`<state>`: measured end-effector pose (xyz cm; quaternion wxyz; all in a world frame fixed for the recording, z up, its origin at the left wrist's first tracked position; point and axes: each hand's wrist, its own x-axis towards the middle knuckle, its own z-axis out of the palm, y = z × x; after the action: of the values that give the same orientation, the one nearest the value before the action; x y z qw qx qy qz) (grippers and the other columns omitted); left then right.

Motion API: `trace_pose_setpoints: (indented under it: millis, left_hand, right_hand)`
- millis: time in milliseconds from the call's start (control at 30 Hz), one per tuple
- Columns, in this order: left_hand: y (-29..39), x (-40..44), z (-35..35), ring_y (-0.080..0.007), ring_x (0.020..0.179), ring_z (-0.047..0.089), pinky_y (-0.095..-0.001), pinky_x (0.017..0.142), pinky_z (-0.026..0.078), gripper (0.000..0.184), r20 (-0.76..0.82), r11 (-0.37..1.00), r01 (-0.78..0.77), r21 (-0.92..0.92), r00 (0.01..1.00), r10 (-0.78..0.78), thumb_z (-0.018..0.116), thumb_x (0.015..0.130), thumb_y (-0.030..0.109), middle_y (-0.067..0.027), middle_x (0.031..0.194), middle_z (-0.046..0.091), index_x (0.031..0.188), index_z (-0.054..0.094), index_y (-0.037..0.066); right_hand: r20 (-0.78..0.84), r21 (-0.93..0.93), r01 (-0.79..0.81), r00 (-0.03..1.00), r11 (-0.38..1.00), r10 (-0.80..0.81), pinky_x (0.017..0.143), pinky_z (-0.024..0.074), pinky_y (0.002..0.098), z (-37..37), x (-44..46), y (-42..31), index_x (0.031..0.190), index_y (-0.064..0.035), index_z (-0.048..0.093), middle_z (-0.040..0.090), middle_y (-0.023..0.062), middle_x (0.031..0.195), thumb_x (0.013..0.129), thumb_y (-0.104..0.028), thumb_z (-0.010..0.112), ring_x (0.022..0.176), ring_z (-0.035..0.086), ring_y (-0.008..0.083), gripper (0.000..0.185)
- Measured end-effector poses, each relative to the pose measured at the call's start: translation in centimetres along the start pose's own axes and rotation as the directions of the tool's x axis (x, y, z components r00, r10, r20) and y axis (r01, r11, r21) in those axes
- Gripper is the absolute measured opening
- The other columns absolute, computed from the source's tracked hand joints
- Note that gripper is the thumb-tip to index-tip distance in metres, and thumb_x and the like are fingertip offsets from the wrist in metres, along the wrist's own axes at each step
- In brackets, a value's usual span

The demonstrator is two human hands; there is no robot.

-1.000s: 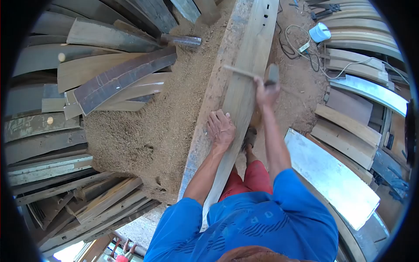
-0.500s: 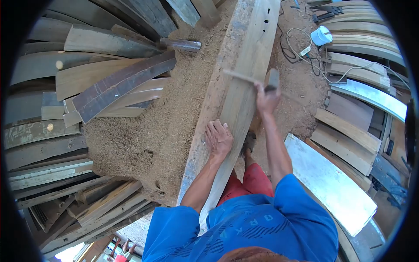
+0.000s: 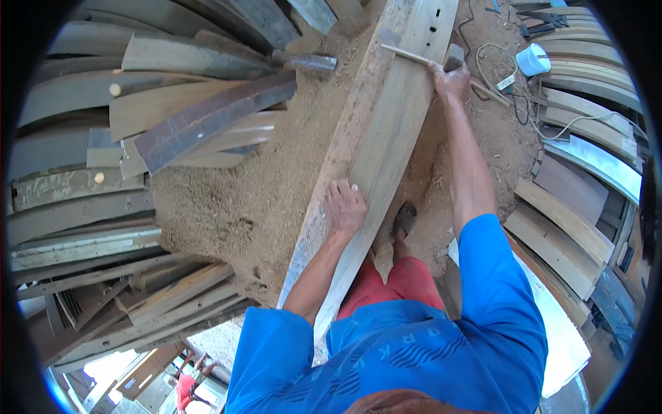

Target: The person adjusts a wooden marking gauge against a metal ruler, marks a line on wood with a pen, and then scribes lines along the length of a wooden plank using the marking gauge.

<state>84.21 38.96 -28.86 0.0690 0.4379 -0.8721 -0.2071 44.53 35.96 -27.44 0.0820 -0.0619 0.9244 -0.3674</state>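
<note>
A long pale wooden board (image 3: 393, 117) with small dark slots near its far end lies along a worn, dusty beam (image 3: 338, 148). My left hand (image 3: 346, 207) rests flat near the board's left edge, fingers stretched out and holding nothing. Farther along, my right hand (image 3: 452, 83) is closed around what looks like a wooden marking gauge (image 3: 407, 55). Its thin stem lies across the board, and its block sits beside the right edge. My fingers hide part of the tool.
Curved planks (image 3: 200, 114) are piled at the left. More boards (image 3: 562, 221) line the right side, near a white bucket (image 3: 533, 60) and a pale cable (image 3: 583, 119). Wood shavings (image 3: 221, 207) cover the ground. Another person (image 3: 185, 390) is in the background at lower left.
My right hand has moved away from me along the board with the marking gauge, toward the slots. My left hand stays in nearly the same place. The view has shifted slightly.
</note>
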Motion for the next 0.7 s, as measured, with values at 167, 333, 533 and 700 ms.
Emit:
trace_pose_setpoints:
  millis: [167, 333, 533, 700]
  left_hand:
    - [-0.1, 0.3, 0.1, -0.0470, 0.100, 0.056, -0.0577, 0.088, 0.046, 0.025, -0.016, 1.000, -0.007, -0.024, 1.000, 0.007, 0.058, 0.097, 0.019, -0.0265, 0.106, 0.054, 0.111, 0.052, -0.002]
    - [-0.3, -0.3, 0.1, -0.0449, 0.109, 0.054, -0.0566, 0.096, 0.044, 0.052, -0.119, 0.992, -0.051, -0.116, 0.992, 0.037, 0.063, 0.097, 0.028, -0.0271, 0.119, 0.055, 0.135, 0.048, -0.003]
    - [-1.7, -11.1, -4.5, -0.0500, 0.127, 0.044, -0.0615, 0.108, 0.036, 0.107, 0.029, 0.998, -0.058, -0.021, 0.998, 0.058, 0.082, 0.077, 0.055, -0.0309, 0.141, 0.044, 0.156, 0.034, 0.002]
    - [-2.0, -13.9, -5.4, -0.0517, 0.127, 0.041, -0.0629, 0.107, 0.034, 0.117, 0.158, 0.999, -0.010, 0.045, 0.987, 0.003, 0.088, 0.065, 0.053, -0.0322, 0.143, 0.039, 0.158, 0.032, 0.008]
  right_hand:
    - [0.062, 0.010, 0.018, 0.998, 1.000, -0.019, 0.092, 0.0555, 0.0483, -1.6, -5.8, 0.9, 0.120, -0.0101, 0.069, 0.076, 0.0173, 0.112, 0.075, -0.041, 0.089, 0.107, 0.072, 0.0385, 0.058]
    - [0.036, -0.033, 0.034, 0.999, 0.999, -0.033, 0.093, 0.0555, 0.0505, -1.5, -12.9, 3.8, 0.123, -0.0070, 0.067, 0.075, 0.0204, 0.114, 0.075, -0.041, 0.089, 0.108, 0.071, 0.0413, 0.063]
    - [0.050, 0.054, 0.106, 0.993, 0.993, -0.109, 0.092, 0.0545, 0.0529, -2.6, -22.9, 6.1, 0.122, -0.0041, 0.065, 0.073, 0.0233, 0.111, 0.076, -0.040, 0.089, 0.108, 0.069, 0.0449, 0.063]
    - [-0.014, 0.127, 0.213, 0.977, 0.969, -0.213, 0.092, 0.0534, 0.0528, -3.6, -34.2, 8.7, 0.135, 0.0008, 0.057, 0.068, 0.0280, 0.117, 0.079, -0.038, 0.086, 0.108, 0.067, 0.0478, 0.074]
